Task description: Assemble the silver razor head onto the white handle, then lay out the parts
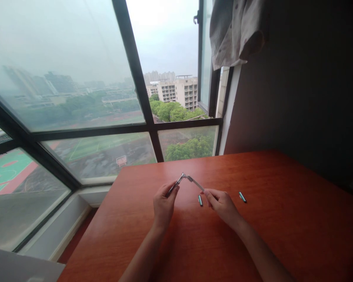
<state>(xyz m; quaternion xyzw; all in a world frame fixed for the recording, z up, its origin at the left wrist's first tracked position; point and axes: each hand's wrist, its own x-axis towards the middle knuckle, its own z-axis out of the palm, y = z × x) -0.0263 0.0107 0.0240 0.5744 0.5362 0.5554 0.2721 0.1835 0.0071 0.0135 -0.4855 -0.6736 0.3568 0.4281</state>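
My left hand (163, 205) is closed round a thin dark pen-like barrel (176, 185) that slants up to the right. My right hand (221, 204) pinches a thin silvery rod (195, 182) that slants up to the left. The two pieces meet tip to tip above the red-brown wooden table (282, 227). A small teal and silver cylinder (200, 200) lies on the table between my hands, close to my right thumb. A second small teal cylinder (242, 197) lies to the right of my right hand.
A large window with dark frames (141, 98) stands beyond the table's far and left edges, with buildings and sports fields outside. A pale garment (235, 31) hangs at the top right. A dark wall (306, 86) borders the table on the right.
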